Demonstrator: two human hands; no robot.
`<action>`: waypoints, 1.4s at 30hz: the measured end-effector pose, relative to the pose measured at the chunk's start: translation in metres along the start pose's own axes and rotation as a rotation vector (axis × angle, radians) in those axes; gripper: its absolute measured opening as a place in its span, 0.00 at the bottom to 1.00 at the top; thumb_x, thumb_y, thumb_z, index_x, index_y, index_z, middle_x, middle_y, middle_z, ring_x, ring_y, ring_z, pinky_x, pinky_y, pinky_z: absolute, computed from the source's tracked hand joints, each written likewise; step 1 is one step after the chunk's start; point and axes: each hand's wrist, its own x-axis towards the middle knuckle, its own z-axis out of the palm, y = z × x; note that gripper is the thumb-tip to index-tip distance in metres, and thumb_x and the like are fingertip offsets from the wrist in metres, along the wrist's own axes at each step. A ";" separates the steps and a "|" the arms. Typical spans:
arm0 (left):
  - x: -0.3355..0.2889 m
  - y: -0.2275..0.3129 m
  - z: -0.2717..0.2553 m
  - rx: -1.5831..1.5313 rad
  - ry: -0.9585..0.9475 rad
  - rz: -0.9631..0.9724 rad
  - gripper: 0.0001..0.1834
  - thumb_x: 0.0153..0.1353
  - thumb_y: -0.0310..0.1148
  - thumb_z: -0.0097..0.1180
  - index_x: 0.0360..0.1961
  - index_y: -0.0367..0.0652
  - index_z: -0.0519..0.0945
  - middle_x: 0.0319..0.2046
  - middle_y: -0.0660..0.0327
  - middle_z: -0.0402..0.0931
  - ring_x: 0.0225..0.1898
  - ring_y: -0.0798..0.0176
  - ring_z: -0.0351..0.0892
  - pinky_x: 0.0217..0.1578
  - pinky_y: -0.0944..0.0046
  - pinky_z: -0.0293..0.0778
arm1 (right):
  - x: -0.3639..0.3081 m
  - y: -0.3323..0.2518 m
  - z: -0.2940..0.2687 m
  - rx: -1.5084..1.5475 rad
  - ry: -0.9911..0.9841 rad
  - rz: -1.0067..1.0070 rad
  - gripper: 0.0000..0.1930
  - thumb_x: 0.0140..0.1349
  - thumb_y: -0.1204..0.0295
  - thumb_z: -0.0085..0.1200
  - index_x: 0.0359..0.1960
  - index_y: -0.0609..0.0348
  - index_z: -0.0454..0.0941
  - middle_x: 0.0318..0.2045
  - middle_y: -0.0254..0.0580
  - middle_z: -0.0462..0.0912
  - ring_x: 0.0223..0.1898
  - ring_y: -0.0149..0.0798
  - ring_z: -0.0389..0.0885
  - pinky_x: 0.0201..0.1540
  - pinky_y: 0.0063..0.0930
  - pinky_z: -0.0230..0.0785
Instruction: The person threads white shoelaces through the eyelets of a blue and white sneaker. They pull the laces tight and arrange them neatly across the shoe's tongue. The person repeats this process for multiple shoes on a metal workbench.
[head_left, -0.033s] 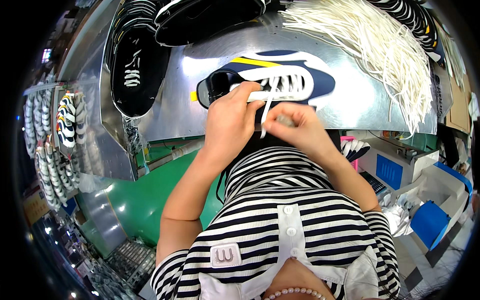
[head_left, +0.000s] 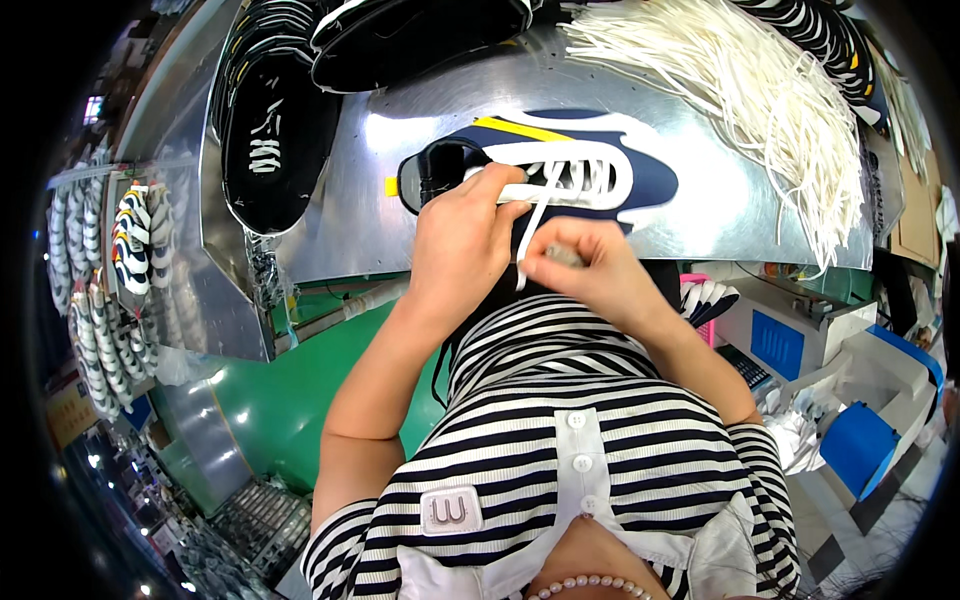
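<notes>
A navy, white and yellow shoe upper (head_left: 655, 180) lies on its side on the metal table, its toe end to the right. A white shoelace (head_left: 540, 215) runs through its eyelets and stretches toward me. My left hand (head_left: 465, 235) is closed on the near edge of the upper, beside the dark collar opening (head_left: 450, 165). Close by, my right hand (head_left: 590, 265) pinches the shoelace near its loose end, pulling it taut. Something small and pale shows among the curled right fingers, too unclear to name.
Across the metal table (head_left: 390, 225), a pile of loose white laces (head_left: 730, 90) lies at the back right. Stacked black shoe uppers (head_left: 275, 150) stand at the left, with more (head_left: 420, 45) at the back. A grey machine with a blue panel (head_left: 778, 343) is at the right.
My right hand has drawn the lace slightly toward me and to the left. The toe end of the upper has shifted a little right and nearer. My left hand stays almost in place.
</notes>
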 end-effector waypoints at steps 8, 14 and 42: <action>0.004 0.004 -0.005 -0.024 -0.065 0.026 0.13 0.62 0.27 0.61 0.47 0.38 0.78 0.39 0.49 0.82 0.39 0.45 0.82 0.40 0.55 0.76 | 0.013 0.012 -0.013 0.151 0.242 -0.188 0.02 0.63 0.74 0.61 0.34 0.59 0.81 0.27 0.19 0.76 0.27 0.14 0.67 0.29 0.10 0.56; 0.007 0.008 -0.009 -0.030 -0.123 0.039 0.14 0.59 0.33 0.64 0.43 0.38 0.76 0.28 0.48 0.80 0.30 0.44 0.81 0.33 0.52 0.74 | 0.029 0.013 -0.012 0.225 0.377 -0.258 0.03 0.65 0.75 0.59 0.35 0.61 0.81 0.24 0.20 0.74 0.22 0.13 0.63 0.23 0.11 0.50; -0.006 0.004 0.011 0.032 0.007 0.284 0.12 0.58 0.26 0.64 0.44 0.39 0.81 0.30 0.53 0.82 0.26 0.52 0.80 0.29 0.59 0.74 | -0.009 -0.014 -0.046 -0.351 0.112 -0.098 0.04 0.69 0.74 0.53 0.40 0.62 0.73 0.22 0.31 0.78 0.24 0.23 0.73 0.29 0.18 0.65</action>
